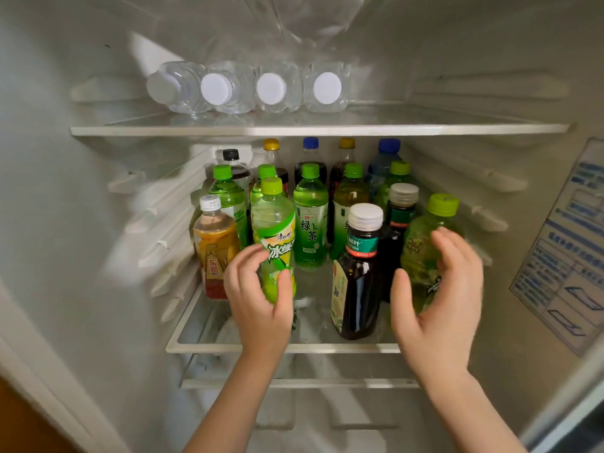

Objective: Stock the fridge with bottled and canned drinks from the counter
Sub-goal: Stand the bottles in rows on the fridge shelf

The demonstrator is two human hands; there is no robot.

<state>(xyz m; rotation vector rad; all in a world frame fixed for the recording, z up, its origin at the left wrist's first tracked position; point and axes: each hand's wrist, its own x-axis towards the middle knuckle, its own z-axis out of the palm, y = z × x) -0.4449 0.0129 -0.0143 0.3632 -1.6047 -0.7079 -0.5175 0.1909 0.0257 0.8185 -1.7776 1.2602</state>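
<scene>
I see the left hand (pixel 261 299) clasping the green iced-tea bottle (pixel 274 237) on the middle shelf (pixel 287 348); right hand (pixel 438 289) spread, cupping another green bottle (pixel 428 243) at three o'clock, grip unclear; risk: either nudges the dark bottle (pixel 358 273) between, toppling it.

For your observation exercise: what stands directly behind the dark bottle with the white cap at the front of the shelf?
Behind the front dark bottle stands a second dark bottle with a pale cap. Only its cap and shoulder show; the lower part is covered, and what lies behind it low down cannot be seen.
</scene>
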